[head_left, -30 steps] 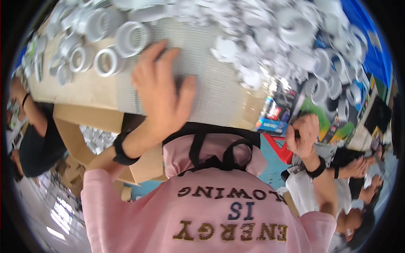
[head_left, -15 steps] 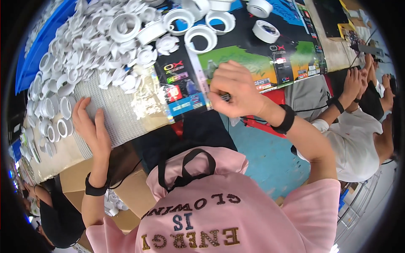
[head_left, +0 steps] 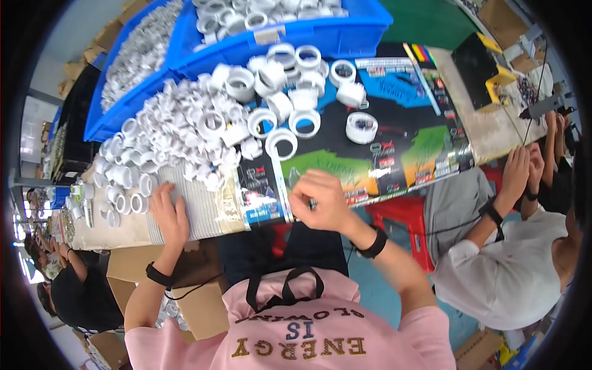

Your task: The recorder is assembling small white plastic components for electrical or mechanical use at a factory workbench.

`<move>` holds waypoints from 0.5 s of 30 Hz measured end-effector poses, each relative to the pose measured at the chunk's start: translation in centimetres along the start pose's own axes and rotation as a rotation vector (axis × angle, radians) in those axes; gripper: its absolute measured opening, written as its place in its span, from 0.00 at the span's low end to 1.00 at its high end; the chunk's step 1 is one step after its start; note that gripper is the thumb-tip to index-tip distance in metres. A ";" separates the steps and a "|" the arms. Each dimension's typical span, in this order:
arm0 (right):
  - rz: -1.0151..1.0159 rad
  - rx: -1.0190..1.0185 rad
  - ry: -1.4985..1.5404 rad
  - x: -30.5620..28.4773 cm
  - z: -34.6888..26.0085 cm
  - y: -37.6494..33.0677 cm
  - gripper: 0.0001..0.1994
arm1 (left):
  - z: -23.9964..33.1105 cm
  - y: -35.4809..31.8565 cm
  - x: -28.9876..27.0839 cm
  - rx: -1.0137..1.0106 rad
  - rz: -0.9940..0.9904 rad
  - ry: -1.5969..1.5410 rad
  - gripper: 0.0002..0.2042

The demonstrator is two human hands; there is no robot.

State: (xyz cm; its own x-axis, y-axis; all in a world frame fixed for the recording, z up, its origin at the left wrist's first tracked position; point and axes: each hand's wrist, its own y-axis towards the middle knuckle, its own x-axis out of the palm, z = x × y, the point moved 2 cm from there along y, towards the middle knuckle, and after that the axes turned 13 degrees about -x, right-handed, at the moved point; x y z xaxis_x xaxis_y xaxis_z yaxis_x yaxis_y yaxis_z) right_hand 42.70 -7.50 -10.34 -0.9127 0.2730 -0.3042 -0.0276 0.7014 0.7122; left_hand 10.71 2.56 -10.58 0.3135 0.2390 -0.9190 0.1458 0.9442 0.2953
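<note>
My left hand (head_left: 169,216) lies on the grey ribbed mat (head_left: 197,200) at the table's front edge, its fingers apart and holding nothing. Close beyond it are white plastic rings (head_left: 140,203) and a heap of small white plastic parts (head_left: 179,126). My right hand (head_left: 320,200) is closed in a fist above the front edge of the printed black and green sheet (head_left: 351,157). A small dark bit shows inside the curled fingers, too little to name. Larger white collars (head_left: 282,143) stand on the sheet beyond this hand, and one more collar (head_left: 361,127) lies apart to the right.
Blue bins (head_left: 345,37) with white parts line the far side. A cardboard box (head_left: 200,308) stands below the table by my left arm. On the right a co-worker in a white shirt (head_left: 499,271) sits near a red stool (head_left: 410,231); another person (head_left: 80,290) is at the left.
The view has tilted up, so the blue bins at the back show more fully. My left hand stays spread on the mat, and my right hand remains closed over the sheet's front edge.
</note>
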 end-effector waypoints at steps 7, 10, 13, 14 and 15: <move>0.123 0.051 -0.063 -0.7 -1.1 -0.1 0.08 | 1.2 -0.8 -1.0 -0.001 0.043 0.012 0.16; 0.151 0.078 -0.085 -0.8 -1.1 -0.2 0.07 | 1.0 -0.9 -1.3 -0.022 0.034 0.005 0.18; 0.219 0.072 -0.133 -0.7 -1.3 0.1 0.06 | 0.8 -0.7 -1.2 -0.036 0.066 0.014 0.18; 0.293 0.087 -0.151 -0.4 -1.5 -0.2 0.05 | 0.5 -0.9 -1.3 -0.044 0.057 0.007 0.18; 0.312 0.106 -0.202 -0.7 -0.8 -1.0 0.05 | 0.4 -1.0 -1.4 -0.058 0.048 0.001 0.19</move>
State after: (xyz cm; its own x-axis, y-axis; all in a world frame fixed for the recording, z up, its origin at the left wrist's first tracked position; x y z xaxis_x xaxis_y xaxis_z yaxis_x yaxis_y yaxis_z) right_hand 43.02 -8.97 -10.33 -0.7716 0.6008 -0.2089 0.2909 0.6254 0.7241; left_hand 10.45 1.19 -9.47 0.3178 0.2848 -0.9044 0.0763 0.9430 0.3238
